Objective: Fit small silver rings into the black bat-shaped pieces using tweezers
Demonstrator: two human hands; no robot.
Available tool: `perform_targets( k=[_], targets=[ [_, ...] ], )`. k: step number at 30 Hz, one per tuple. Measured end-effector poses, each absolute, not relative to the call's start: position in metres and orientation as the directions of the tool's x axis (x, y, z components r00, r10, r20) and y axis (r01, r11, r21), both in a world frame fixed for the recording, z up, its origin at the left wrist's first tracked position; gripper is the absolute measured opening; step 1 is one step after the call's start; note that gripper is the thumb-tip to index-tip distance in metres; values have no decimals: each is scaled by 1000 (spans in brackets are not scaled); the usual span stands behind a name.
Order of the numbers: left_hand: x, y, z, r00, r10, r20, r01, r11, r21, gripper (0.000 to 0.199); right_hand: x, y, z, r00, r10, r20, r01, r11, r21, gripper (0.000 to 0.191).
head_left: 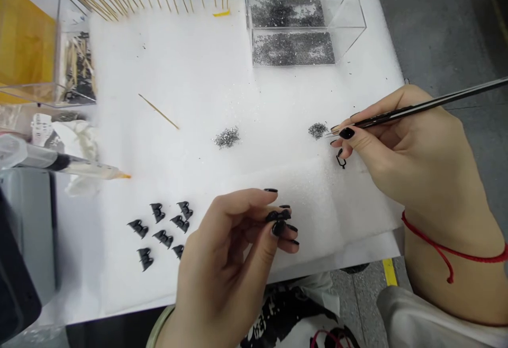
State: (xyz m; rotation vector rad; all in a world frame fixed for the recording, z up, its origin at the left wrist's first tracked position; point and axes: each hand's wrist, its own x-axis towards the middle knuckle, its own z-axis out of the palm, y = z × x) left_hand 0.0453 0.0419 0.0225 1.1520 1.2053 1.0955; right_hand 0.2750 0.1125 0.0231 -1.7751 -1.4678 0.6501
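My left hand [234, 252] pinches a small black bow-shaped piece [278, 215] between thumb and fingers, above the front of the white foam sheet [270, 178]. In my right hand [405, 141] is a pair of dark tweezers [420, 106], their tips at the edge of a small pile of dark rhinestones [318, 130]. A small black open loop [341, 161] lies just below the fingertips of that hand. Several black bow-like pieces [162, 238] lie to the left of my left hand. Farther left of the dark pile sits a silvery pile of rhinestones [226, 137].
A clear box [305, 29] holding dark glittery grains stands at the back. One thin wooden stick [159, 111] lies on the foam; several more lean at the back left. An orange-tipped syringe [91, 168] juts in from the left, below another clear box [57, 46].
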Motion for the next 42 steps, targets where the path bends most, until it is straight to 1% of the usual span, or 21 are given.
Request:
perform_targets(
  k=[3,8,12,16,18,21,23,26,28,30,33,35,37,40,42],
  targets=[
    [47,42,24,57,990,-129,26,127,992,50,276,113,22,203,977,68,603,-69,-795,16],
    [53,39,27,-13,992,-123,-23,122,992,48,277,115,21,178,983,51,582,-63,-810,19],
    [50,39,27,27,992,-124,37,123,992,50,277,116,20,175,983,57,581,-57,-812,20],
    [44,41,26,90,992,-87,92,79,993,52,276,115,20,169,984,53,561,-52,-826,22],
    [43,40,26,96,993,-70,94,61,994,51,277,115,22,161,986,48,533,-46,-845,24],
    [45,39,26,69,993,-95,93,88,992,51,278,114,24,149,988,49,485,-30,-874,20],
    [46,38,26,67,993,-102,98,95,991,51,279,112,26,81,993,84,458,38,-888,18],
    [46,36,25,90,993,-75,71,68,995,50,275,107,26,-117,971,209,412,239,-879,21],
    [47,36,23,70,996,-55,20,54,998,45,270,103,24,-225,944,243,392,316,-864,23],
    [50,36,24,3,999,-48,-22,48,999,33,266,99,24,-295,934,202,394,311,-865,25],
    [57,36,25,-143,990,0,6,1,1000,11,266,96,25,-325,937,132,392,260,-882,28],
    [58,36,25,-203,977,69,68,-56,996,8,268,97,26,-302,943,142,373,254,-892,28],
    [54,35,23,-170,981,95,144,-71,987,15,271,98,28,-277,948,160,363,257,-896,26],
    [43,32,19,28,999,35,256,-41,966,40,272,98,30,-262,957,128,389,226,-893,23],
    [38,30,17,115,993,19,277,-51,959,53,272,97,31,-262,961,92,405,196,-893,20]
  ],
)
